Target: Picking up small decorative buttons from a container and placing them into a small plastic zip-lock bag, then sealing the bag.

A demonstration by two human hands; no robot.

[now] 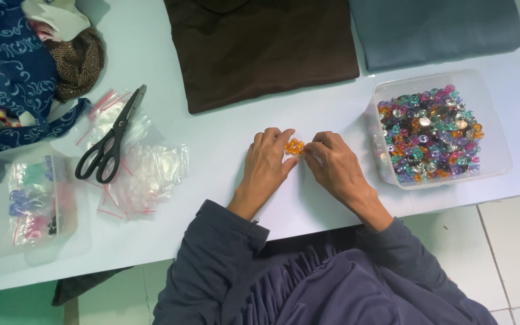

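1. Orange beads (294, 146) were gathered in a small cluster on the pale table (224, 132), just left of the clear tub (489, 120), and were pinched between both hands.
2. The left hand (266, 164) was laid flat beside the cluster, its fingers held together and its fingertips touching the beads from the left.
3. The right hand (331, 161) was set between the cluster and the tub, its fingers curled together, with the fingertips pressed on the beads from the right.
4. The tub was filled with mixed beads (430, 132) in purple, green, orange and clear.
5. Black scissors (111, 139) were laid on a heap of small clear bags (145, 174), well left of the tub.
6. A second clear box (31, 201) with bagged pieces was placed farther left still.
7. Brown cloth (260, 48) and grey-blue cloth (434, 27) were folded beyond the tub, and patterned fabric (13, 72) was piled at the far left corner.
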